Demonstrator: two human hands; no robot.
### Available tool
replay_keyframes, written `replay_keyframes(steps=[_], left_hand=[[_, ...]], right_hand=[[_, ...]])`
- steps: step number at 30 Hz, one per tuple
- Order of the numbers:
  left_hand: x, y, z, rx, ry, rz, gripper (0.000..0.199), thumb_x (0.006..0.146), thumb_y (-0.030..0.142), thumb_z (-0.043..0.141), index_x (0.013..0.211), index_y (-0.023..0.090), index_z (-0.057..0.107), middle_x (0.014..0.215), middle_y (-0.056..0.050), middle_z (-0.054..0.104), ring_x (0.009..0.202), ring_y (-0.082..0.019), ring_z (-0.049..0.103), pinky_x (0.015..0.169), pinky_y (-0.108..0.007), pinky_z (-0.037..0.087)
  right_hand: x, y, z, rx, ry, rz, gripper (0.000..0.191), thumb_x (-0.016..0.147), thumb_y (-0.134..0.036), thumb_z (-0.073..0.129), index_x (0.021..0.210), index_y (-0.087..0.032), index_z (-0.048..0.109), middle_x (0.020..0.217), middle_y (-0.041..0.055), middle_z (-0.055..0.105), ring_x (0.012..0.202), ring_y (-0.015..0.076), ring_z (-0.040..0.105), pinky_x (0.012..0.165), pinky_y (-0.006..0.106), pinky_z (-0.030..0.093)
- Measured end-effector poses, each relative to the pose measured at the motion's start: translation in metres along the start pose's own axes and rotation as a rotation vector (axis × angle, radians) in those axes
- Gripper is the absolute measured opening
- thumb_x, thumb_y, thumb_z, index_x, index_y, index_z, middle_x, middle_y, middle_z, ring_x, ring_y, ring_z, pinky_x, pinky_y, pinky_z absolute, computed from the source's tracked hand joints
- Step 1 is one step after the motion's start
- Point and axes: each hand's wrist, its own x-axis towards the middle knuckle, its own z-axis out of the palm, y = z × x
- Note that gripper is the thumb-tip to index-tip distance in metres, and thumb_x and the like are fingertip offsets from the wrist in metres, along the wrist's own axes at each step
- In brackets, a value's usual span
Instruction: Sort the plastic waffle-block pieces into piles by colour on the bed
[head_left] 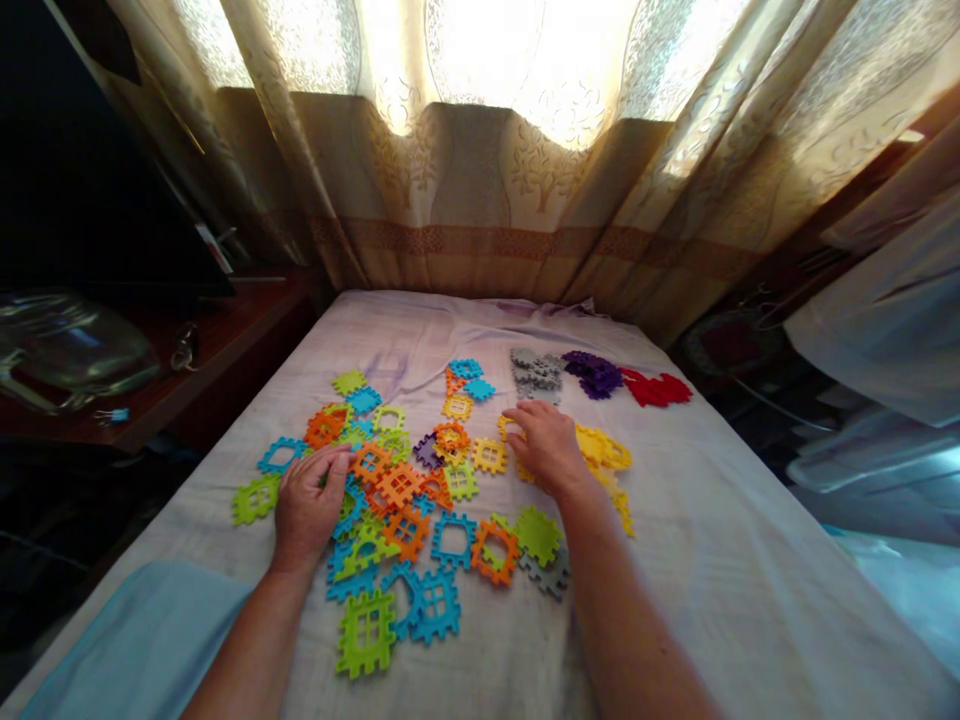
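Flat toothed plastic pieces lie in a mixed heap, with orange pieces [399,485], blue pieces [436,605] and green pieces [366,634]. My left hand [311,500] rests at the heap's left side, fingers bent towards the orange pieces; whether its fingertips grip anything is hidden. My right hand [546,445] is over yellow pieces at the left of the yellow group [600,450], its fingertips at a yellow piece, hold unclear. Behind it are grey pieces [536,372], purple pieces [592,373] and red pieces [656,388], each colour grouped apart.
A pale sheet [720,560] covers the surface. Patterned curtains [480,190] hang behind it. On the left stand a dark screen [90,180] and a glass jug [67,345] on a brown wooden table [240,310]. White cloth [885,300] hangs at the right.
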Motion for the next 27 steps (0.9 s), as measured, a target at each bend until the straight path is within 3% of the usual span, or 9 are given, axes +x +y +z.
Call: replay_keyframes(steps=[4, 8, 13, 17, 22, 27], left_hand=[[0.0, 0.001, -0.001, 0.001, 0.002, 0.01, 0.037, 0.091, 0.044, 0.046, 0.083, 0.021, 0.074, 0.094, -0.006, 0.077, 0.092, -0.024, 0.069, 0.089, -0.04, 0.05], [0.0, 0.001, -0.001, 0.008, -0.007, 0.014, 0.036, 0.091, 0.043, 0.046, 0.084, 0.022, 0.074, 0.094, -0.006, 0.077, 0.092, -0.023, 0.069, 0.09, -0.04, 0.05], [0.0, 0.0, 0.0, 0.001, -0.002, -0.008, 0.037, 0.091, 0.043, 0.045, 0.082, 0.021, 0.074, 0.095, -0.006, 0.077, 0.091, -0.023, 0.07, 0.089, -0.04, 0.05], [0.0, 0.002, 0.0, 0.003, -0.007, -0.011, 0.037, 0.09, 0.044, 0.046, 0.082, 0.022, 0.074, 0.095, -0.005, 0.077, 0.092, -0.023, 0.07, 0.089, -0.039, 0.05], [0.0, 0.002, 0.0, 0.012, -0.001, -0.017, 0.035, 0.09, 0.043, 0.046, 0.082, 0.023, 0.074, 0.094, -0.005, 0.077, 0.092, -0.023, 0.069, 0.09, -0.039, 0.05], [0.0, 0.0, 0.001, 0.019, -0.011, -0.025, 0.035, 0.09, 0.042, 0.046, 0.083, 0.023, 0.074, 0.095, -0.005, 0.077, 0.093, -0.022, 0.069, 0.092, -0.039, 0.05]], right_hand=[[0.003, -0.006, 0.013, -0.096, -0.11, -0.019, 0.033, 0.091, -0.024, 0.05, 0.12, -0.029, 0.066, 0.134, 0.0049, 0.062, 0.127, 0.0249, 0.048, 0.099, 0.04, 0.036], [0.004, -0.01, 0.011, -0.139, -0.112, -0.002, 0.029, 0.095, -0.027, 0.047, 0.117, -0.026, 0.066, 0.13, 0.008, 0.064, 0.12, 0.0238, 0.053, 0.096, 0.039, 0.036], [0.007, -0.012, -0.001, -0.131, -0.08, 0.06, 0.036, 0.099, -0.024, 0.036, 0.115, -0.025, 0.068, 0.118, 0.0089, 0.07, 0.11, 0.0216, 0.061, 0.091, 0.036, 0.036], [0.003, 0.005, -0.017, -0.16, -0.039, 0.111, 0.035, 0.098, -0.023, 0.039, 0.111, -0.026, 0.072, 0.114, 0.0089, 0.072, 0.109, 0.0226, 0.062, 0.091, 0.037, 0.037], [-0.012, 0.031, -0.034, -0.093, -0.141, 0.098, 0.034, 0.086, -0.013, 0.052, 0.106, -0.027, 0.075, 0.119, 0.0062, 0.071, 0.116, 0.0223, 0.06, 0.096, 0.035, 0.039], [-0.016, 0.016, -0.039, -0.026, -0.165, 0.045, 0.03, 0.085, -0.019, 0.058, 0.109, -0.026, 0.075, 0.12, 0.0077, 0.07, 0.116, 0.0235, 0.059, 0.1, 0.036, 0.039]])
